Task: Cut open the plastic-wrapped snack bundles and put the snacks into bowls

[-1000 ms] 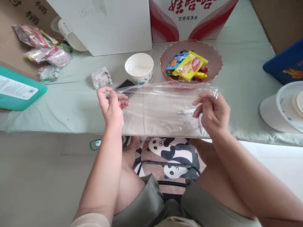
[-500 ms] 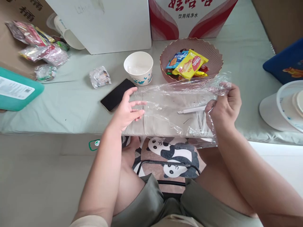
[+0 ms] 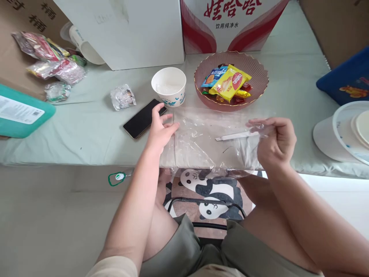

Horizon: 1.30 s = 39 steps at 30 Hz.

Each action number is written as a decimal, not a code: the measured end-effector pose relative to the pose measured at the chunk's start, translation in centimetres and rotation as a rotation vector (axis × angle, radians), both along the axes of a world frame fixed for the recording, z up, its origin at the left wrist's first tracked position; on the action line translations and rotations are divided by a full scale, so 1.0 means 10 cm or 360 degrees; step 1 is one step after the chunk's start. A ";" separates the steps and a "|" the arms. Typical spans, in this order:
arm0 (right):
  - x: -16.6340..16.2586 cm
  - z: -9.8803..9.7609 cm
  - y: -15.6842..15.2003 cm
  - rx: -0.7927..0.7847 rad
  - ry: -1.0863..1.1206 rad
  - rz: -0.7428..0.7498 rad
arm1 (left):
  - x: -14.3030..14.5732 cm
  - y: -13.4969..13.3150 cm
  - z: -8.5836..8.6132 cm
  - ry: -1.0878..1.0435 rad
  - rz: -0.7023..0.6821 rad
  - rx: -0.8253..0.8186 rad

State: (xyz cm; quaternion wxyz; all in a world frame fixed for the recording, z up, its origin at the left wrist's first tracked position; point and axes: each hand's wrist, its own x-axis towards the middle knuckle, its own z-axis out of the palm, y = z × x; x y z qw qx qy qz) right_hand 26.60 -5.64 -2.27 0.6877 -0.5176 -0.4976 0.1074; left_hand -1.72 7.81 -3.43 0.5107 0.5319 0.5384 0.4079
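Note:
A sheet of clear plastic film (image 3: 198, 138) lies spread over the front of the cloth-covered table, its lower edge hanging over the table's edge. My left hand (image 3: 161, 129) is at the film's left edge with its fingers apart, just in front of a black phone (image 3: 141, 119). At the opposite end, my right hand (image 3: 276, 142) has its fingers closed on the film. A slim white cutter (image 3: 235, 136) shows through the film, its pointed tip to the left. Behind the film stands a pink ribbed bowl (image 3: 230, 105) with several wrapped snacks (image 3: 230, 82) inside.
A white paper bowl (image 3: 170, 100) stands behind the phone, with a crumpled clear wrapper (image 3: 123, 97) to its left. Boxes (image 3: 144, 34) line the back. A teal container (image 3: 25, 115) is at left, a white tub (image 3: 325, 132) at right. Wrapped packets (image 3: 54, 61) pile up back left.
The film has come down from a raised, stretched position to lie flatter on the table. My right hand has lowered its fingers; my left hand has shifted slightly right and up.

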 end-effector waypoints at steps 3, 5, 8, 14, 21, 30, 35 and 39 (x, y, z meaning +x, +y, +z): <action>-0.08 0.13 -0.15 0.0100 -0.0036 0.0118 | 0.03 0.05 -0.09 0.0058 0.0042 0.0063; -0.13 0.21 -0.25 0.0130 -0.0034 0.0268 | 0.05 0.07 -0.13 0.0019 -0.0001 0.0060; -0.15 0.29 -0.36 0.0183 -0.0041 0.0477 | 0.09 0.07 -0.15 0.0046 -0.0064 0.0119; -0.12 0.30 -0.39 0.0006 -0.0060 0.0376 | 0.20 0.07 -0.06 0.0283 -0.0141 0.0206; 0.10 0.11 -0.05 -0.0574 0.0148 -0.0170 | 0.15 0.24 -0.04 0.0117 0.0027 0.0554; 0.28 0.15 -0.18 -0.0423 -0.0711 -0.0149 | 0.07 0.12 0.10 0.0064 0.0170 0.0832; 0.20 0.09 -0.20 -0.0416 -0.0722 -0.0063 | 0.05 0.06 0.13 -0.0112 0.0163 0.1035; 0.19 0.05 -0.14 -0.0409 -0.0683 -0.0107 | 0.07 -0.01 0.20 -0.0136 0.0169 0.1153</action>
